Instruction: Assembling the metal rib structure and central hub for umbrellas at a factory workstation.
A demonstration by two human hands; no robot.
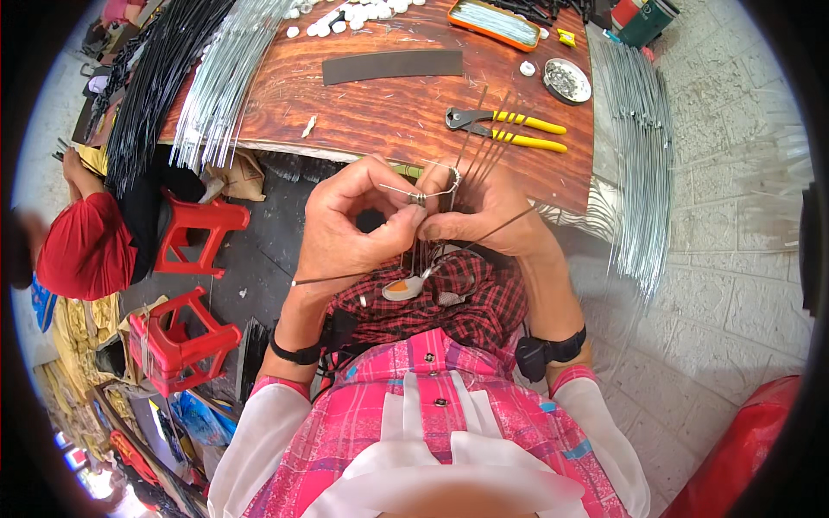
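My left hand [352,217] is closed, with thumb and forefinger pinching a thin silver wire [395,189] where it meets a small metal joint. My right hand [499,210] is closed around several thin dark metal rods [490,155], which fan out above and below the fingers. The wire curves from the left fingertips over to the right hand. Both hands meet in front of my body, just off the table's near edge. A shiny spoon-shaped piece with an orange patch [398,287] shows below them, over the checked cloth on my lap. Fingers partly hide the joint.
Yellow-handled end cutters [509,129] lie on the wooden table [389,112], near a dark flat strip [393,66], an orange tray [492,26] and a small dish [567,81]. Wire bundles [216,86] hang at left. Red stools [186,341] and a person in red [86,246] are leftward.
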